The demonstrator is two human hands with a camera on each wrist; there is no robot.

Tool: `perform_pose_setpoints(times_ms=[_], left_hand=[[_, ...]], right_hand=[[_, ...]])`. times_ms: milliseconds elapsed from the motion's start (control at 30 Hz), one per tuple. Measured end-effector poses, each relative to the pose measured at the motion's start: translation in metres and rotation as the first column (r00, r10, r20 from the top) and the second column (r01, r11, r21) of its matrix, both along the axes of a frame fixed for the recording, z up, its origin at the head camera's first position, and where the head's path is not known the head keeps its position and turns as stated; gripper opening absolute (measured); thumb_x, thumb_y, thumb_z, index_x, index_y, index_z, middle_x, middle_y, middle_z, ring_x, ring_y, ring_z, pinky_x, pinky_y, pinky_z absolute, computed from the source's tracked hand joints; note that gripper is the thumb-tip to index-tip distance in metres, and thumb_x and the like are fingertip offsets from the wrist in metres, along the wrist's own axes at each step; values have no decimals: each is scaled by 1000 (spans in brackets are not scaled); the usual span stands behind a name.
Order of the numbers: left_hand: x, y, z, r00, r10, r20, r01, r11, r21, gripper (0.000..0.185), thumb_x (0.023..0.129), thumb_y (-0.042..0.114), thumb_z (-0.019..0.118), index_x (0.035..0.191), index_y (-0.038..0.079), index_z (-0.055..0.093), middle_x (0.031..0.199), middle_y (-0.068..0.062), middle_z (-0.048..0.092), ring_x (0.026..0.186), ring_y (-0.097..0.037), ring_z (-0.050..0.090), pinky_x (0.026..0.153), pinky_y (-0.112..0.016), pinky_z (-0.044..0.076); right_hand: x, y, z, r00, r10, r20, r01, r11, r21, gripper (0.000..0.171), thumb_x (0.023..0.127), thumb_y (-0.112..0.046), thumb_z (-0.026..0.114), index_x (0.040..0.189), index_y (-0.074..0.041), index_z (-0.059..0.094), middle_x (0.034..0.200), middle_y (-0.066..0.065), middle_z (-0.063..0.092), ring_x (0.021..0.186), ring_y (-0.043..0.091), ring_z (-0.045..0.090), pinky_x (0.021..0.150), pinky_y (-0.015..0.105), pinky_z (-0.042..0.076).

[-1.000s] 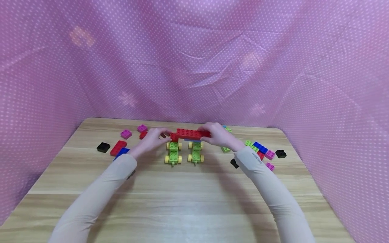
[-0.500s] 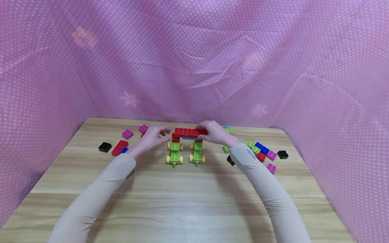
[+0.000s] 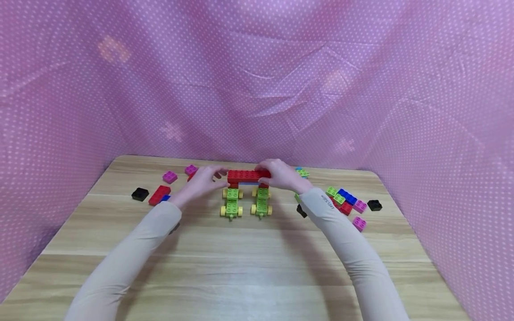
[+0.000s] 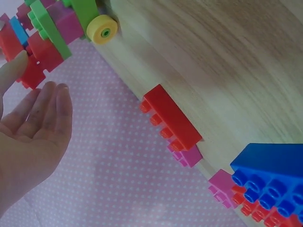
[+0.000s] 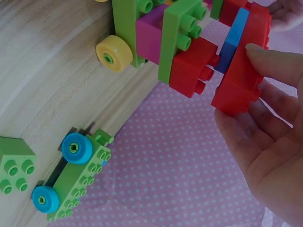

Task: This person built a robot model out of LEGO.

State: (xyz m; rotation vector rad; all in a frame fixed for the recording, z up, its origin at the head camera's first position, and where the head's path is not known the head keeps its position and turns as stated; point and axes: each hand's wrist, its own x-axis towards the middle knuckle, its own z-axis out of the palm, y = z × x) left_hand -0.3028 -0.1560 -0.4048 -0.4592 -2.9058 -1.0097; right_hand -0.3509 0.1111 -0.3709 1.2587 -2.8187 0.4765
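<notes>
Right hand: right hand (image 3: 281,176) pinches the right end of the long red brick (image 3: 246,175), thumb on the near side and fingers curled round the far side, as the right wrist view (image 5: 265,142) shows.
Left hand: left hand (image 3: 202,180) lies at the brick's left end, fingers straight and slightly spread; in the left wrist view (image 4: 33,127) one fingertip touches the red blocks, nothing gripped.
Long red brick: sits level across the tops of both green carts, with a thin blue plate (image 5: 234,40) under it and a small red block (image 5: 191,66) below each end.
Green carts: two, side by side at mid-worktop, left cart (image 3: 231,201) and right cart (image 3: 262,200), each with yellow wheels (image 5: 112,52).
In the way: the right sleeve (image 3: 341,240) covers part of a black block (image 3: 301,210).
Left of the hands: one black block (image 3: 139,194), one red brick (image 3: 159,195) over a blue piece, two pink blocks (image 3: 170,177).
Right of the hands: a heap of green, blue, red and pink blocks (image 3: 343,198), one loose pink block (image 3: 358,223), one black block (image 3: 374,205).
Far side: one small green cart with blue wheels (image 5: 71,182) beyond the right hand, near the worktop (image 3: 241,267) edge.
Backdrop: pink dotted cloth (image 3: 257,80) on three sides.
</notes>
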Motion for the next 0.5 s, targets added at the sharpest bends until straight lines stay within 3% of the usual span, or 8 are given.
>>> perform_pose_setpoints(times_ms=[300, 500], left_hand=[[-4, 6, 2, 1000, -15, -5, 15, 999, -34, 54, 93, 28, 69, 139, 4, 53, 129, -18, 65, 116, -33, 63, 100, -48, 53], [-7, 8, 0, 1000, -28, -4, 28, 998, -55, 48, 97, 24, 64, 138, 3, 54, 130, -19, 65, 115, -33, 63, 100, -48, 53]], right_hand=[[-3, -2, -4, 1000, 10, 8, -10, 1000, -4, 33, 91, -19, 72, 121, -4, 67, 118, 10, 72, 110, 22, 67, 100, 36, 54], [-5, -1, -7, 1000, 11, 3, -11, 1000, -4, 33, 92, -20, 72, 121, -5, 67, 118, 10, 72, 110, 22, 67, 100, 36, 54]])
